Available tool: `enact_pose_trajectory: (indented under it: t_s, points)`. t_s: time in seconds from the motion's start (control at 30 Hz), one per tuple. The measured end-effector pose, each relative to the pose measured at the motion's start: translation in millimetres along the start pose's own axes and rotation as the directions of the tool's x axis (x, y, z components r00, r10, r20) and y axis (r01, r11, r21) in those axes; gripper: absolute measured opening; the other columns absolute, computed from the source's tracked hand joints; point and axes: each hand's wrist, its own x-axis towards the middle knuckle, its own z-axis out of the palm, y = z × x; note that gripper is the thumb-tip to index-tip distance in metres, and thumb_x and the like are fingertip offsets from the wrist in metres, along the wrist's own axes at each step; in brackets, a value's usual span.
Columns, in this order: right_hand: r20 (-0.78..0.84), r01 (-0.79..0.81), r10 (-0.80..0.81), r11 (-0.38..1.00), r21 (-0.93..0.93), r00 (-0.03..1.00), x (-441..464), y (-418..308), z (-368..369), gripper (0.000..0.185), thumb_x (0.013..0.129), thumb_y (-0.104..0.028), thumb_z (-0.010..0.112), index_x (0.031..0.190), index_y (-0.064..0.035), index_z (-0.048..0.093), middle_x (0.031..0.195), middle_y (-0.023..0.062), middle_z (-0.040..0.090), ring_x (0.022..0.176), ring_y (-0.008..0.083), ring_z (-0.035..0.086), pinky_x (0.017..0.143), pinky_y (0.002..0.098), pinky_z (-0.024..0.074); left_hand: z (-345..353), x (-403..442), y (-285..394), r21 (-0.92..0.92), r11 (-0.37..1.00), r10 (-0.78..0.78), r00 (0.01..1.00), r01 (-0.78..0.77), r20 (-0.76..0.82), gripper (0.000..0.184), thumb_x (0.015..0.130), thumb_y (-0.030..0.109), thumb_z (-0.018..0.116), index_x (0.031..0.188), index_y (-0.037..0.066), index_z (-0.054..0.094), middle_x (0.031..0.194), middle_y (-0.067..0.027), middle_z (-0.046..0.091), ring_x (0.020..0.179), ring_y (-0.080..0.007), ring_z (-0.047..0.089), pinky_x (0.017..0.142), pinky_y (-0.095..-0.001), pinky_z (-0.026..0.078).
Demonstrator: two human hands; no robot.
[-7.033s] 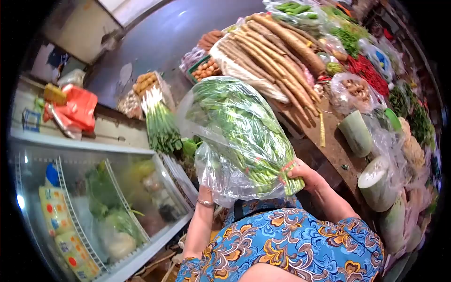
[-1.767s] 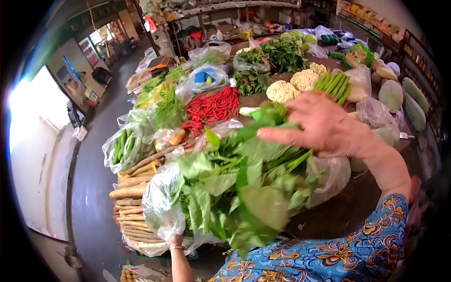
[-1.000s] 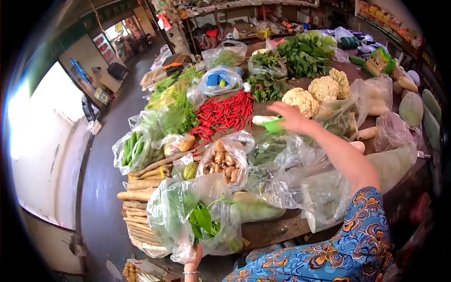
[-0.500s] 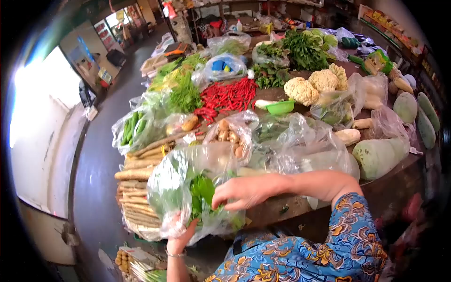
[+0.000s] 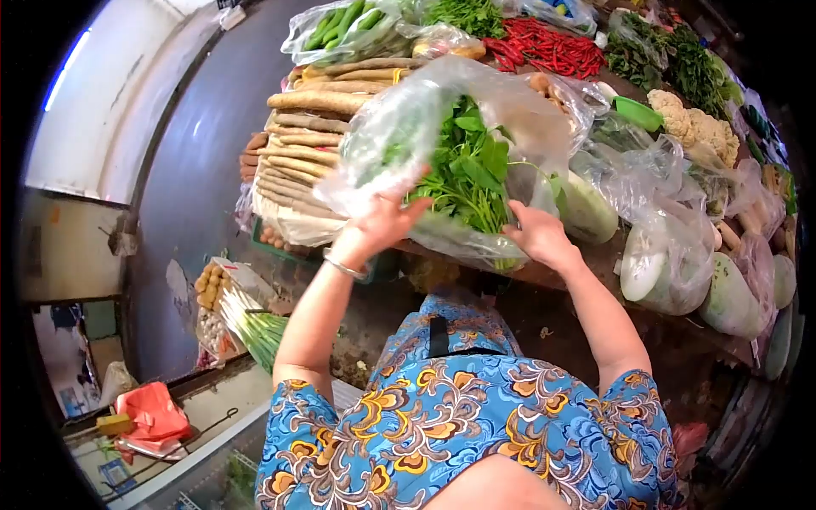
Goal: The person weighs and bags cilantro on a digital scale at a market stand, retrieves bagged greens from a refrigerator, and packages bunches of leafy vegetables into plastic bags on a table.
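Observation:
A clear plastic bag (image 5: 535,115) lies wide at the table's front edge, its mouth facing me. Leafy green vegetables (image 5: 472,161) fill its middle, with their pale stems pointing toward me. My left hand (image 5: 382,225), with a bangle at its wrist, grips the bag's left side; its thumb sticks out and some fingers are behind the plastic. At the right side, my right hand (image 5: 541,236) has thumb and fingers closed at the bag's edge beside the stems. One loose leafy stem hangs out just above that hand.
Long brown roots (image 5: 310,140) are stacked left of the bag. Bagged white gourds (image 5: 654,263) lie to the right. Behind are red chillies (image 5: 552,47), a green scoop (image 5: 637,112) and cauliflower (image 5: 693,127). Spring onions (image 5: 255,327) and a red bag (image 5: 153,416) lie lower left.
My view has tilted down. My right hand has moved from over the greens to the bag's right side. The bag is spread wider and more of the greens shows.

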Motion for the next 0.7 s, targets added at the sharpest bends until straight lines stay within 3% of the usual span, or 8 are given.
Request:
enact_pose_trajectory:
  t_s: [0.07,0.27,0.3,0.33,0.4,0.53,0.6,0.7]
  points:
    - [0.012,-0.006,0.007,1.0,-0.027,1.0,-8.6,6.1,10.7,0.039,0.084,-0.031,0.061,0.108,-0.0024,0.049,0.083,0.0228,0.063,0.084,0.0399,0.06,0.075,0.0489,0.0457,41.5,-16.3,-15.9,-0.097,0.995,-0.011,0.993,0.022,0.114,0.038,0.085,0.019,0.068,0.121,0.01,0.06,0.117,-0.0085,0.064,0.102,-0.0201,0.061,0.085,-0.0332,0.051]
    - [-0.159,0.026,-0.048,0.989,-0.142,0.986,-8.0,0.0,42.3,0.038,0.077,-0.028,0.067,0.098,-0.0009,0.049,0.078,0.0229,0.06,0.077,0.0416,0.06,0.072,0.0496,0.0471,96.1,-52.8,26.3,0.322,0.92,0.078,0.91,-0.222,0.406,0.035,0.077,0.01,0.059,0.112,0.005,0.061,0.097,-0.0181,0.064,0.089,-0.0293,0.062,0.08,-0.0433,0.046]
    - [-0.208,0.072,-0.094,0.991,-0.112,0.974,-3.1,-2.7,47.2,0.045,0.074,-0.024,0.071,0.106,-0.0004,0.049,0.089,0.0231,0.059,0.079,0.0415,0.06,0.072,0.0485,0.048,141.1,-70.7,-10.8,0.415,0.735,0.36,0.828,-0.536,0.43,0.038,0.071,0.007,0.057,0.108,0.002,0.061,0.088,-0.0176,0.063,0.086,-0.0307,0.06,0.081,-0.044,0.044]
    - [-0.21,0.073,-0.095,0.991,-0.111,0.973,-1.2,-4.7,51.3,0.045,0.074,-0.024,0.071,0.106,-0.0004,0.049,0.089,0.0231,0.059,0.079,0.0415,0.06,0.072,0.0485,0.048,157.4,-81.0,-23.9,0.402,0.725,0.399,0.816,-0.56,0.418,0.018,0.084,0.013,0.044,0.093,0.004,0.057,0.071,-0.0108,0.05,0.069,-0.0234,0.054,0.074,-0.0402,0.045]
    - [-0.309,0.088,-0.095,0.995,-0.035,0.946,-0.2,-5.1,58.9,0.058,0.073,-0.022,0.072,0.12,-0.0013,0.045,0.101,0.023,0.056,0.089,0.0403,0.059,0.076,0.0481,0.0476,124.7,-77.8,16.5,0.192,0.934,0.115,0.765,-0.3,0.634,0.015,0.087,0.011,0.041,0.083,0.006,0.054,0.073,-0.0113,0.052,0.069,-0.0257,0.054,0.071,-0.0403,0.045]
    - [-0.118,-0.137,0.144,0.989,0.062,0.983,2.3,18.0,80.1,0.081,0.069,-0.028,0.075,0.134,-0.0018,0.034,0.117,0.026,0.05,0.112,0.0394,0.05,0.09,0.0477,0.0445,145.9,-74.4,-2.0,0.225,0.866,0.14,0.649,-0.447,0.748,0.017,0.089,0.015,0.045,0.092,0.005,0.058,0.082,-0.0138,0.06,0.077,-0.0297,0.058,0.073,-0.0404,0.047]
    - [-0.066,-0.142,0.146,0.988,0.064,0.987,9.2,22.2,80.7,0.082,0.068,-0.027,0.075,0.133,-0.0005,0.033,0.122,0.0277,0.047,0.115,0.0406,0.048,0.093,0.0462,0.0439,140.7,-59.8,15.6,-0.162,0.976,-0.098,0.955,0.147,0.281,0.024,0.087,0.019,0.054,0.103,0.003,0.059,0.087,-0.0137,0.064,0.08,-0.0283,0.061,0.074,-0.0378,0.049]
    - [-0.067,-0.023,0.049,0.936,0.35,0.997,21.4,37.9,77.7,0.073,0.066,-0.024,0.072,0.125,0.0031,0.04,0.117,0.0276,0.05,0.109,0.0428,0.051,0.09,0.0446,0.0446,148.2,-45.2,18.5,-0.324,0.889,-0.195,0.907,0.324,0.372,0.034,0.085,0.024,0.056,0.108,0.0,0.059,0.095,-0.0179,0.064,0.089,-0.0315,0.062,0.078,-0.0384,0.05]
